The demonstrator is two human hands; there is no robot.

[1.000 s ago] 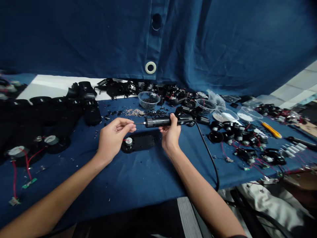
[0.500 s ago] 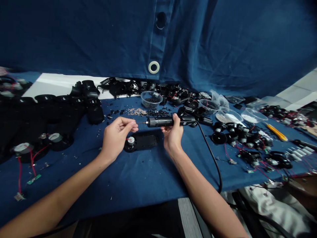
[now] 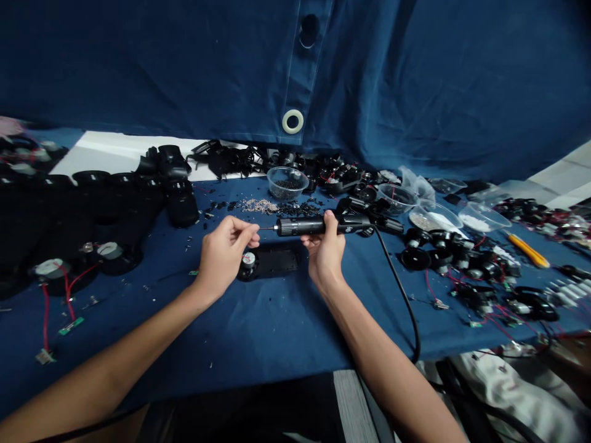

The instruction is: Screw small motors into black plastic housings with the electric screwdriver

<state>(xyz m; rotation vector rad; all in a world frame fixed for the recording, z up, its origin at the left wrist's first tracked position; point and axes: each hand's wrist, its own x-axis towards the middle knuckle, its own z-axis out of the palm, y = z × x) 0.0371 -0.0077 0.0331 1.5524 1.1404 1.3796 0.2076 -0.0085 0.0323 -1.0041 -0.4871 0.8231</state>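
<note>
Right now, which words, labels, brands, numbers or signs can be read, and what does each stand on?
None can be read.
Screwdriver: a white mark on its black body, too small and blurred to make out.

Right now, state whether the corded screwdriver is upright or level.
Roughly level: the right hand holds the corded screwdriver, its bit reaching sideways to the left hand.

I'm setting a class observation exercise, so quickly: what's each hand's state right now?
Left hand: closed, pinching at the tip of the thin bit; anything else in its grip is hidden.
Right hand: closed around the black corded screwdriver.
</note>
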